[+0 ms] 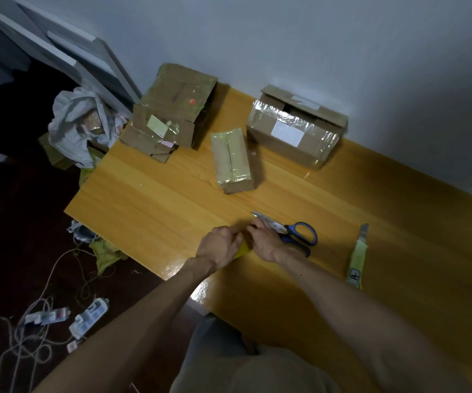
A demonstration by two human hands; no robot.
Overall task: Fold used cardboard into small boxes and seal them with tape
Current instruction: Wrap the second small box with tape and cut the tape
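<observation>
Looks like you're at the tape stage right now, not the folding. Your left hand (219,246) and right hand (266,242) are bunched together near the front edge of the surface (149,211), with a yellow thing (242,250) poking out between them. My guess is that's the tape and you're hunting for its loose end.

Left fingers are curled round it, so that's a proper hold. Right fingers are bent in toward the same spot, but only the back of the hand shows, so I can't tell if they're pinching anything.

1 small box (232,160) sits mid-surface, already taped over. A bigger box (294,131) by the wall has a gap in its top, and the flattened cardboard (169,114) is piled at the far left corner.

Next you'd want a strip peeled free and cut. The scissors (274,224) are just beside your right hand, and the utility knife (358,256) is further right.
</observation>
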